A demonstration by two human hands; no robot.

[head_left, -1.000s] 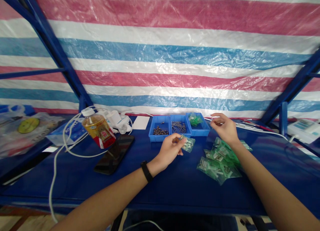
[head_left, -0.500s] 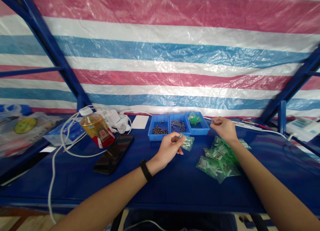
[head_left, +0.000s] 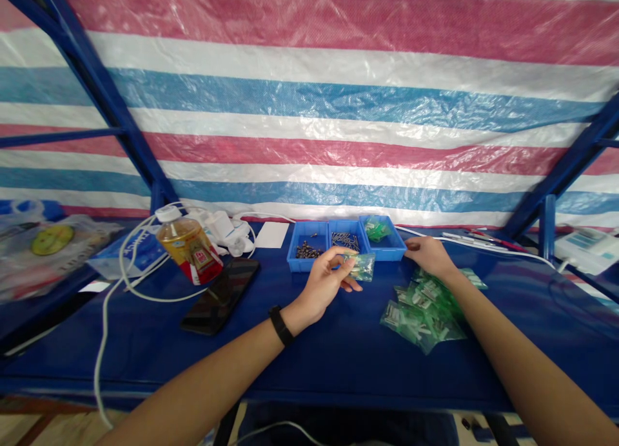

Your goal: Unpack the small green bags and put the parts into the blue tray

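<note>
Between the thumb and fingers of my left hand (head_left: 325, 283) is a small clear plastic bag (head_left: 362, 267) with a greenish tint and small parts inside. That hand is just in front of the blue bins. My right hand (head_left: 429, 255) is closed, its fingertips low beside the right wall of the right blue bin (head_left: 393, 251); what they pinch, if anything, is hidden. Below my right wrist lies a pile of green-tinted bags (head_left: 425, 314) with metal pins and white pieces in them. Small metal fittings fill part of the left bin (head_left: 300, 265), and screws lie in the middle bin (head_left: 333, 227).
To the left are a drink bottle (head_left: 189, 246), a black phone (head_left: 220, 298), a tissue pack (head_left: 128, 249) and a looping white cable (head_left: 102, 330). A white card (head_left: 271, 235) lies behind. At far right sits a white device (head_left: 587, 249).
My right hand has moved slightly down, bringing its fingertips to the table beside the right bin. My left hand has tilted and raised the small bag a little.
</note>
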